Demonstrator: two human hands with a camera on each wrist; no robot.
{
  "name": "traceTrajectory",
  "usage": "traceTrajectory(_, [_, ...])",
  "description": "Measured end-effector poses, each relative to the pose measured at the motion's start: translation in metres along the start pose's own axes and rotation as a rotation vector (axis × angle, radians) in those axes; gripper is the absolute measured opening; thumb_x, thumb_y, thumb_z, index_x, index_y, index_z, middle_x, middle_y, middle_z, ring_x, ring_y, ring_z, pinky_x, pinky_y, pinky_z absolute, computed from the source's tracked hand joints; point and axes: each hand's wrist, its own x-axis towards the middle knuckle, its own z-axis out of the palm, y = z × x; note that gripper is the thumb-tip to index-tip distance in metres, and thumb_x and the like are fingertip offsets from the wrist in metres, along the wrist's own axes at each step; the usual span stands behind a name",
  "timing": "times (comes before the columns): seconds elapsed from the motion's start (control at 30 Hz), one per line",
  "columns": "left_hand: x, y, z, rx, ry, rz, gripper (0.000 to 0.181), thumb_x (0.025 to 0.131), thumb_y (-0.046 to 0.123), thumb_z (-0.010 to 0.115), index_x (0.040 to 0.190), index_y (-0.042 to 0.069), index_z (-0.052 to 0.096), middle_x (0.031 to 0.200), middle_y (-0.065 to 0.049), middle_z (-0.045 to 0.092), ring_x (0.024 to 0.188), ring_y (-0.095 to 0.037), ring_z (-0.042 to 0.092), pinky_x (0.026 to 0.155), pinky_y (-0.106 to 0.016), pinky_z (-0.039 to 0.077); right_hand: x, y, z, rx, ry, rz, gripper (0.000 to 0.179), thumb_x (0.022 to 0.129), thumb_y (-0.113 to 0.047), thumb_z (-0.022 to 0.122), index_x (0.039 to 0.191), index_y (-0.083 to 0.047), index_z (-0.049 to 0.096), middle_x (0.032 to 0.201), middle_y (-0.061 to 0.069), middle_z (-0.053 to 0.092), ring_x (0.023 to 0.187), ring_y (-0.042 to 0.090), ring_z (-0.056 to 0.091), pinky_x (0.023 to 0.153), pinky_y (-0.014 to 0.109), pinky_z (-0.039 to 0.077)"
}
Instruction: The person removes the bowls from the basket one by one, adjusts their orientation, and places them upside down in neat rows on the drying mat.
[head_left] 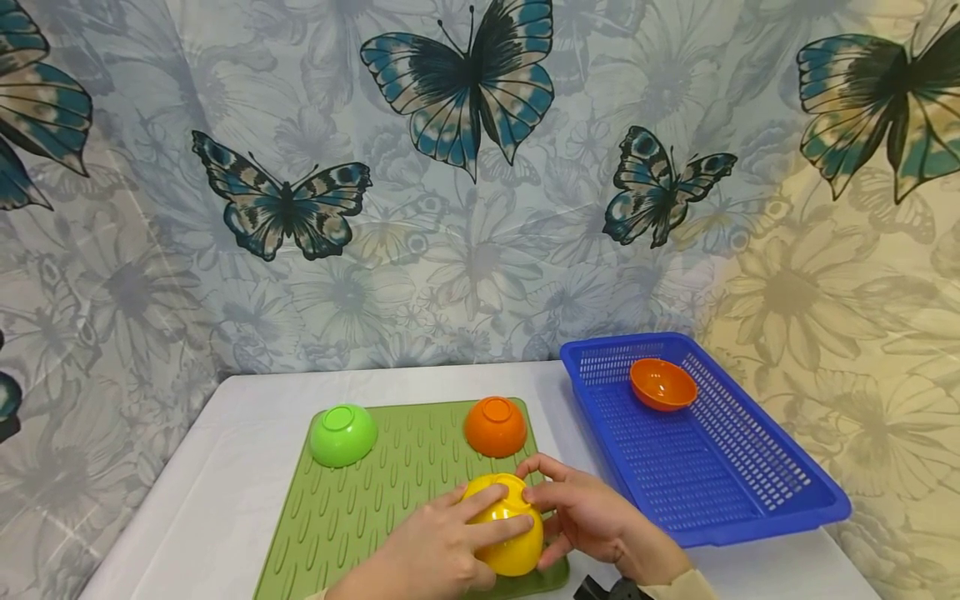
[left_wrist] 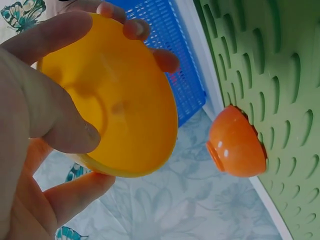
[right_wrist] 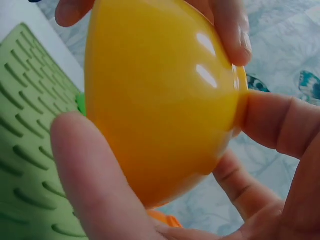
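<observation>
Yellow bowl [head_left: 516,552] sits between both hands, over the near right part of the green mat [head_left: 352,533]. It's round, so no long axis to log; we go by the base-to-mouth line. Base up and leaning away from the wearer, mouth down and back toward the wearer: tilted, not level. We judge it held off the mat, since the wrist views show wall behind it; the exact gap, we can't tell.

Left hand [head_left: 442,537] is on the bowl's left: fingers spread over the outer wall, what looks like the thumb inside the mouth, so a firm wall grip. Right hand [head_left: 600,521] is on the other side, fingers curved around the bowl, with tips at the foot ring and thumb along the wall by the rim. Neither is clearly nearer; both touch it. How hard the right presses, we can't say.

Key relation for us: rim to mat, with the left thumb on the mouth side.

Around it: orange bowl [head_left: 495,429] upside down just beyond, green bowl [head_left: 343,437] upside down at the far left corner, blue basket [head_left: 708,454] to the right on the worktop [head_left: 217,475], with a second orange bowl [head_left: 663,385] mouth up inside.
</observation>
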Motion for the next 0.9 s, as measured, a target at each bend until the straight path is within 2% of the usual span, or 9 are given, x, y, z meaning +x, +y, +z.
traceTrajectory(0.1, [0.0,0.0,-0.001,-0.072,-0.033,-0.033,0.009,0.076,0.033,0.072,0.08,0.041,0.072,0.144,0.002,0.037,0.134,-0.031,0.026,0.091,-0.05,0.043,0.001,0.001,0.001,-0.035,0.057,-0.033,0.029,0.091,-0.015,0.056,0.117,-0.01,0.044,0.106,0.021,0.059,0.086,0.042,0.063,0.056,0.043,0.054])
traceTrajectory(0.17, [-0.001,0.0,-0.001,-0.147,-0.026,-0.08,0.023,0.072,0.027,0.076,0.092,0.039,0.072,0.146,-0.002,0.034,0.135,-0.033,0.024,0.092,-0.052,0.041,0.003,0.001,0.002,-0.099,0.116,-0.065,0.032,0.09,-0.016,0.059,0.118,-0.009,0.045,0.104,0.021,0.059,0.083,0.041,0.064,0.055,0.043,0.054])
traceTrajectory(0.23, [-0.001,0.003,0.0,-0.254,-0.007,-0.168,0.045,0.069,0.022,0.078,0.11,0.036,0.067,0.148,-0.008,0.029,0.134,-0.037,0.023,0.089,-0.05,0.044,0.004,0.0,0.003,-0.182,0.184,-0.1,0.035,0.089,-0.017,0.06,0.119,-0.008,0.045,0.102,0.021,0.059,0.079,0.038,0.065,0.055,0.044,0.054])
traceTrajectory(0.3, [-0.001,0.006,-0.001,-0.371,-0.009,-0.286,0.068,0.07,0.02,0.078,0.132,0.034,0.053,0.151,-0.014,0.019,0.134,-0.041,0.021,0.083,-0.045,0.049,0.005,-0.001,0.004,-0.251,0.249,-0.131,0.037,0.088,-0.018,0.062,0.12,-0.008,0.046,0.099,0.021,0.06,0.075,0.036,0.065,0.055,0.046,0.053])
traceTrajectory(0.37, [0.0,0.009,-0.001,-0.489,-0.031,-0.441,0.082,0.074,0.022,0.077,0.144,0.035,0.036,0.153,-0.017,0.009,0.13,-0.043,0.026,0.075,-0.037,0.053,0.005,-0.001,0.006,-0.296,0.306,-0.157,0.038,0.087,-0.017,0.062,0.121,-0.008,0.047,0.097,0.021,0.061,0.073,0.034,0.064,0.057,0.048,0.053])
traceTrajectory(0.5, [0.003,0.01,-0.002,-0.703,-0.13,-0.763,0.09,0.079,0.036,0.074,0.148,0.042,0.017,0.153,-0.019,-0.003,0.121,-0.041,0.041,0.074,-0.039,0.052,0.007,0.0,0.012,-0.343,0.404,-0.199,0.038,0.086,-0.016,0.064,0.121,-0.01,0.048,0.097,0.019,0.062,0.071,0.031,0.062,0.057,0.05,0.053])
traceTrajectory(0.63, [0.003,0.006,-0.002,-0.919,-0.093,-0.99,0.088,0.077,0.043,0.074,0.146,0.045,0.02,0.151,-0.023,0.008,0.11,-0.04,0.052,0.079,-0.048,0.05,0.009,0.001,0.02,-0.364,0.472,-0.242,0.038,0.085,-0.017,0.067,0.119,-0.01,0.049,0.101,0.02,0.059,0.076,0.03,0.061,0.058,0.05,0.053])
traceTrajectory(0.77, [0.004,0.003,0.001,-1.07,-0.003,-1.102,0.081,0.077,0.04,0.075,0.143,0.046,0.029,0.149,-0.023,0.017,0.11,-0.035,0.052,0.076,-0.036,0.051,0.01,0.002,0.028,-0.405,0.518,-0.281,0.037,0.084,-0.018,0.069,0.116,-0.011,0.051,0.108,0.022,0.055,0.079,0.03,0.062,0.058,0.049,0.053])
traceTrajectory(0.9, [0.002,0.001,0.006,-1.042,0.026,-1.132,0.076,0.077,0.038,0.076,0.142,0.042,0.036,0.146,-0.02,0.025,0.096,-0.024,0.058,0.072,-0.03,0.051,0.011,0.005,0.034,-0.462,0.525,-0.303,0.038,0.085,-0.024,0.069,0.117,-0.014,0.052,0.114,0.023,0.053,0.079,0.028,0.062,0.058,0.047,0.054])
